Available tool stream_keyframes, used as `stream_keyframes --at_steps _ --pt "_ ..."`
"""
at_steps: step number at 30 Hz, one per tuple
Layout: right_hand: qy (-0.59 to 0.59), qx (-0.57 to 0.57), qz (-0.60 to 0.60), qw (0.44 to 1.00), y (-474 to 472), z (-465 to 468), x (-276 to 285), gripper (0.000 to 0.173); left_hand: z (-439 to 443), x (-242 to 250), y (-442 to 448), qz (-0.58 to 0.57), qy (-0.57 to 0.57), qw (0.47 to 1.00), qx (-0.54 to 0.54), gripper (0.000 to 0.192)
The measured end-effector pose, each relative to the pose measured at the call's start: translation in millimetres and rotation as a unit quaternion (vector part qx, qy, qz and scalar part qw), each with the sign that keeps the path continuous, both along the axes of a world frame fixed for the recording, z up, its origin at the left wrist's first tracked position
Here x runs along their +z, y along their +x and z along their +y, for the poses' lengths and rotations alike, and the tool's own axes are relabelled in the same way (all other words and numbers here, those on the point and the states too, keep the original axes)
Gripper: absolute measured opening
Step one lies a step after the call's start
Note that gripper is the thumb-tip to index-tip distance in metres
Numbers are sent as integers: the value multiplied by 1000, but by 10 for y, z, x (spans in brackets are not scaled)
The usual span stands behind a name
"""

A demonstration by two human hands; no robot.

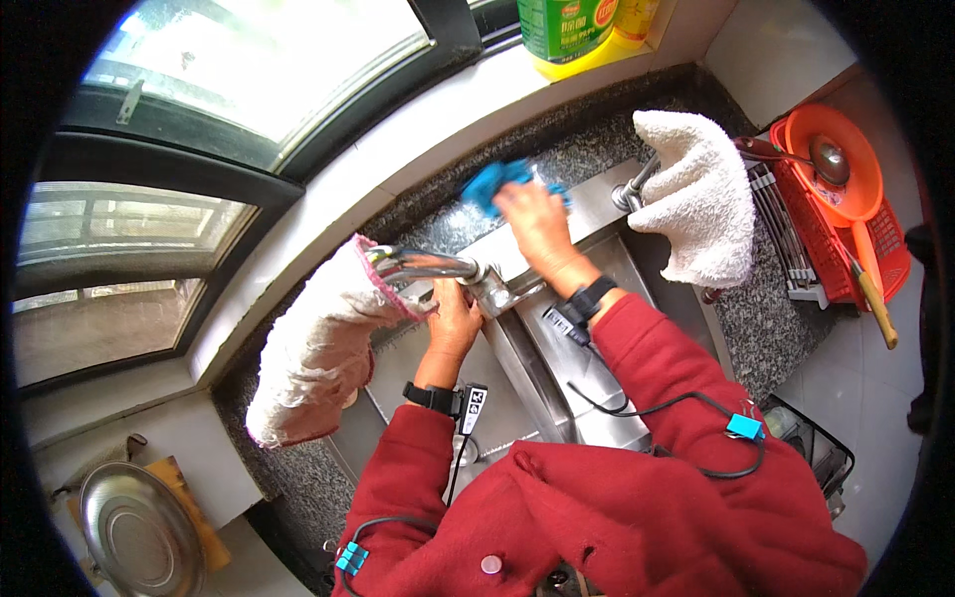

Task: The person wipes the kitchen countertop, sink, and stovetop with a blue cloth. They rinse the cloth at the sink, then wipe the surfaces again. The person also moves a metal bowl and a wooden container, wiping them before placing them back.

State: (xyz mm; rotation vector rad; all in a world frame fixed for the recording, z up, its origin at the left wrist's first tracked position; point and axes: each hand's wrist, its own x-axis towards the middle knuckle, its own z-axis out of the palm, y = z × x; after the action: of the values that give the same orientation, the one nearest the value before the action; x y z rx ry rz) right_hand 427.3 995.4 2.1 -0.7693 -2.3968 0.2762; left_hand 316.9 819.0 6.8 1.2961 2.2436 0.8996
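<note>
A blue cloth (485,186) is bunched under my right hand (533,224), on the wet granite ledge (448,227) behind the sink; hand and cloth are slightly blurred. Beside the base of the chrome faucet (489,287), my left hand (453,317) rests at the sink's back edge, its fingers partly hidden by the faucet. The spout runs left into a whitish cloth with pink edging (321,351) hung over it. Below lies the stainless steel double sink (597,380). To the right, a white towel (701,198) hangs over a second metal fitting.
On the windowsill (462,97) stands a green-labelled bottle (571,33) with yellow liquid. At right are a red basket (888,239), an orange strainer (865,179), a ladle (830,160) and a wooden-handled tool (874,302). A round metal lid (142,530) is at lower left.
</note>
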Motion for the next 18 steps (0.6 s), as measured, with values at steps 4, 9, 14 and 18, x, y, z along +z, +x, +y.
stream_keyframes --at_steps 4,9,14,18 --pt "-61 110 34 991 45 -49 -153 35 -16 24 -19 55 -5 998 -18 59" --pt "-52 52 -6 997 738 -101 -74 38 20 39 -15 -29 -36 999 9 56" --pt "-270 -6 96 958 1816 -279 419 35 -69 14 61 23 33 999 -17 61" --pt "-87 -144 64 984 2637 51 708 34 -271 -10 289 137 63 989 -7 58"
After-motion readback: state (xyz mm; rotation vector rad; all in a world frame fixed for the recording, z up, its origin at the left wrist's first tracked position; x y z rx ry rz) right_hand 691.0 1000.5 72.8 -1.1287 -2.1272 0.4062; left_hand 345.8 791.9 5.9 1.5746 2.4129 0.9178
